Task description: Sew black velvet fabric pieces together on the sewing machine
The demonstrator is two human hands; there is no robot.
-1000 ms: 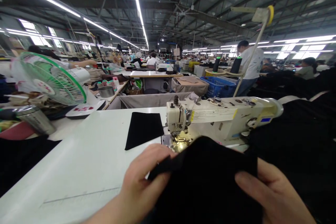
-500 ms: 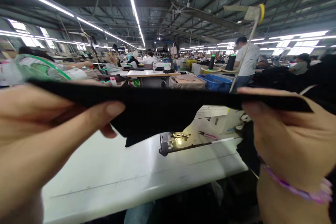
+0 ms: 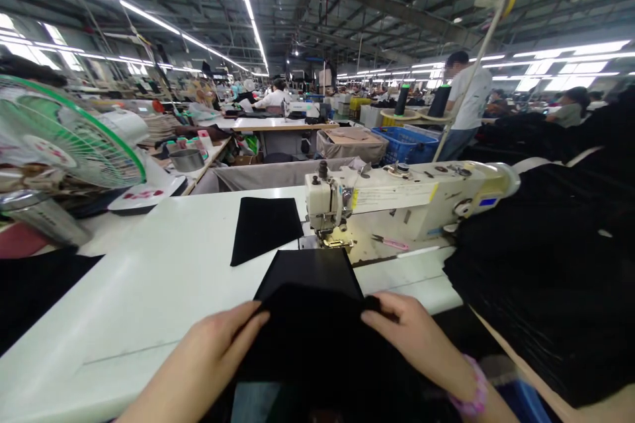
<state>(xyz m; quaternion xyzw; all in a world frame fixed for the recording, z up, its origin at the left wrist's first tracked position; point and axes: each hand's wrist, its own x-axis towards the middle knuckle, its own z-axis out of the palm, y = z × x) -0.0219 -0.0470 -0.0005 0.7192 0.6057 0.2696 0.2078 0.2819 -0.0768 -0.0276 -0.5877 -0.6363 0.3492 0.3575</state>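
Observation:
A black fabric piece (image 3: 312, 277) is held between my two hands, its far edge lying near the needle area of a white sewing machine (image 3: 387, 195). My left hand (image 3: 228, 337) pinches the fabric's left edge between thumb and fingers. On the opposite edge, my right hand (image 3: 401, 324), with a pink bracelet at the wrist, grips in the same way. The near part of the fabric hangs toward me and blends into dark shadow. Another black fabric piece (image 3: 265, 228) lies flat on the white table (image 3: 163, 264), left of the machine. Pink thread snips (image 3: 391, 242) rest on the machine bed.
A large stack of black fabric (image 3: 540, 277) stands at right. On the left are a green fan (image 3: 69, 139), a metal cup (image 3: 47, 218) and more black cloth (image 3: 40, 284). Beyond the machine are a blue basket (image 3: 409, 144) and a standing person (image 3: 469, 99).
Both hands have lowered the black fabric from close before the camera to the table's front edge. The machine and the second black piece are now uncovered.

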